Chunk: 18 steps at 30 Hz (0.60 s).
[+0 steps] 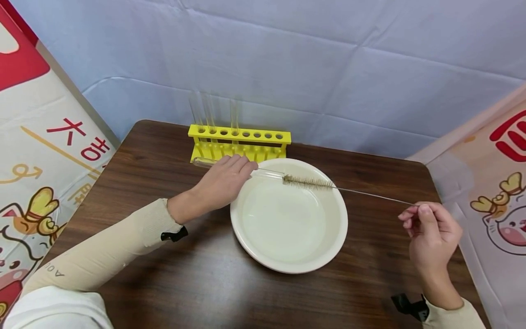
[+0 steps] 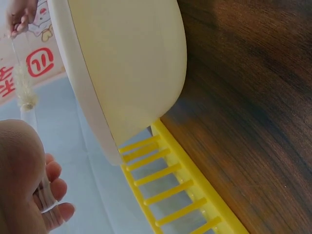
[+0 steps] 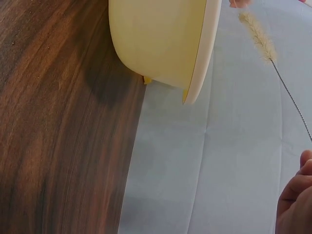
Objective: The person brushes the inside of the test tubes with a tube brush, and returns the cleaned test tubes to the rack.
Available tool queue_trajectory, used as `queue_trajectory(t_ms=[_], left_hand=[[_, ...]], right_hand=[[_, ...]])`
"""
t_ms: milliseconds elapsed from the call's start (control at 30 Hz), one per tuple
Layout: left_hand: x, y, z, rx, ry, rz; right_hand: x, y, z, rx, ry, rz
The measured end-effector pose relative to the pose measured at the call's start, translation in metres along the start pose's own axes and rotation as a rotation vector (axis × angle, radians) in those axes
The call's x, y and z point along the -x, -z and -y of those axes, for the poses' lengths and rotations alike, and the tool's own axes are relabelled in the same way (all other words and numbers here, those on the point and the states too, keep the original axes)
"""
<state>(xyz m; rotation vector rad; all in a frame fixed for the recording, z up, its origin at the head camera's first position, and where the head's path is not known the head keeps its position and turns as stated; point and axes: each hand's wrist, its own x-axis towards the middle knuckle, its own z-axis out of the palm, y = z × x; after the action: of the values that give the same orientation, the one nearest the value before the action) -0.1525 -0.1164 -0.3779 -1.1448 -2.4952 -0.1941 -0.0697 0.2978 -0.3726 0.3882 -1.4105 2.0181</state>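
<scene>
My left hand (image 1: 227, 179) grips a clear glass test tube (image 1: 269, 174), held level over the left rim of a white basin (image 1: 242, 242). The tube's rounded end pokes out behind the hand. At the tube's mouth sits the bristle head of a test tube brush (image 1: 308, 182), its bristles outside the glass. My right hand (image 1: 435, 237) pinches the far end of the brush's thin twisted wire (image 3: 291, 96), off to the right of the basin. In the left wrist view, fingers (image 2: 58, 189) curl round the tube.
A yellow test tube rack (image 1: 283, 138) stands behind the basin, with three upright test tubes (image 1: 234, 114) in its left part. Water lies in the basin. The brown wooden table (image 1: 197, 278) meets a pale blue cloth backdrop (image 1: 287, 59), with printed cloths at both sides.
</scene>
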Motion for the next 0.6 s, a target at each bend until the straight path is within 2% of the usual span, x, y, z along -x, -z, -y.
queue_trajectory(t_ms=[600], left_hand=[[-0.0005,0.0011,-0.0063,0.044,-0.029,0.045]], right_hand=[[-0.0025,-0.0011,0.0025,-0.072,-0.025,-0.068]])
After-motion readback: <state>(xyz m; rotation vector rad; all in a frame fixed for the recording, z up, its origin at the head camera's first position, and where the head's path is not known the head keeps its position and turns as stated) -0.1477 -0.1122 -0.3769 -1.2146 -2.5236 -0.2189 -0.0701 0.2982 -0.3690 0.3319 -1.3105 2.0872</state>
